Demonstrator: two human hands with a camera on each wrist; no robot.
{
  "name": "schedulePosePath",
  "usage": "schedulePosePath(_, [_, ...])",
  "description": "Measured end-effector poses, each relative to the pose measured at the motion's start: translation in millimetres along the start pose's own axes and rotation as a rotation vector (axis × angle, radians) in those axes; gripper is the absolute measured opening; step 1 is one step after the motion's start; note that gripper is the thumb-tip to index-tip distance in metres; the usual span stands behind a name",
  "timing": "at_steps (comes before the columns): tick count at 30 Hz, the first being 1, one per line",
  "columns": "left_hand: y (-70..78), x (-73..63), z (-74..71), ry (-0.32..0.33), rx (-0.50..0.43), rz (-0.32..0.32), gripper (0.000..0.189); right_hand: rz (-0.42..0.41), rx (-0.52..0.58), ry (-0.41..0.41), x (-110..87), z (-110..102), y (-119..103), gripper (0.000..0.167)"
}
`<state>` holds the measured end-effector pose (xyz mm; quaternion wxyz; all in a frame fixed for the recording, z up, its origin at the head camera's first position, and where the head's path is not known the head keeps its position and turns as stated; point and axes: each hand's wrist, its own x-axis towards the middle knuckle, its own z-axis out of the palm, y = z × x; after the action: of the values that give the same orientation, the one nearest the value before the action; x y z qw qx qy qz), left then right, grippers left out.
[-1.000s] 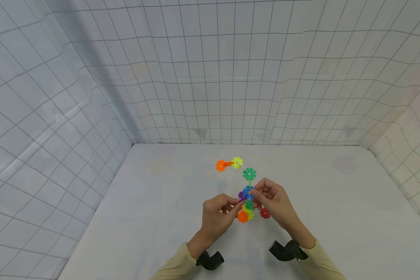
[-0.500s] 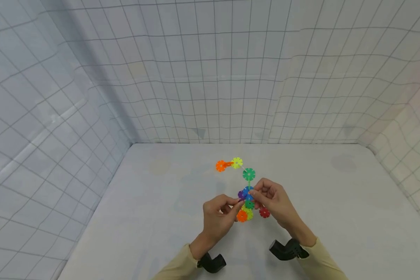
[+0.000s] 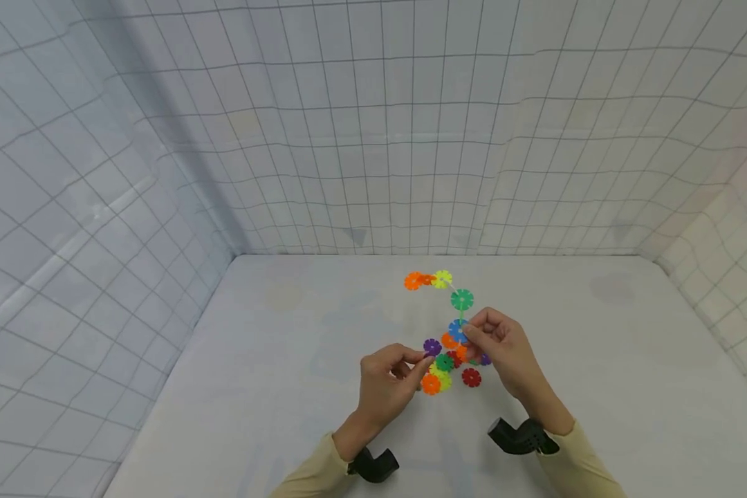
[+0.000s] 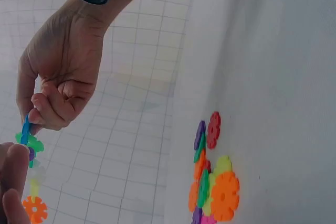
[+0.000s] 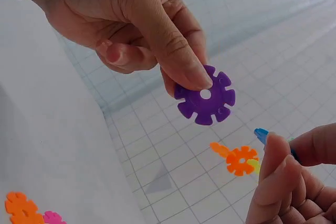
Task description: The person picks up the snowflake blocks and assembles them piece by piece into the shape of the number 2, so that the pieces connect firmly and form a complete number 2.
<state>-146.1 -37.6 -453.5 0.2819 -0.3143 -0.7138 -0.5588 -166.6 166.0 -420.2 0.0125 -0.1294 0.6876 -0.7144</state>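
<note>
My left hand [image 3: 386, 387] pinches a purple snowflake disc [image 5: 218, 109] by its edge between thumb and finger. My right hand [image 3: 504, 353] holds a blue snowflake disc [image 3: 457, 332], the near end of a linked chain. From there the chain runs up through a green disc [image 3: 467, 304] and a yellow disc [image 3: 442, 283] to an orange disc [image 3: 411, 282] at its far left end. A gap separates the purple disc from the blue one. In the right wrist view the blue disc [image 5: 261, 135] shows edge-on, mostly covered by fingers.
Below the hands, loose discs lie bunched on the white table [image 3: 274, 387], among them an orange disc [image 3: 431, 386], a green disc [image 3: 444, 362] and a red disc [image 3: 471, 379]. Gridded cloth walls [image 3: 373, 173] stand behind and at both sides.
My right hand has moved right and slightly up with the chain, parting the blue disc from the purple one. More loose discs show between the hands. My left hand has hardly moved.
</note>
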Motion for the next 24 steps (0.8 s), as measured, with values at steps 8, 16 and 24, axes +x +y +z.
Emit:
schedulePosePath(8, [27.4,13.3,-6.8,-0.039,-0.222,-0.423,0.015,0.012,0.015,-0.052,0.2,4,0,0.021])
schedulePosePath(16, [31.4,16.3,-8.7,-0.088,-0.259,-0.559,0.011,-0.001,0.004,-0.013,-2.8,12,0,0.019])
schedulePosePath(24, [7.0,3.5,-0.5,-0.042,-0.066,-0.267,0.01,-0.023,-0.027,-0.012,-4.1,16,3,0.018])
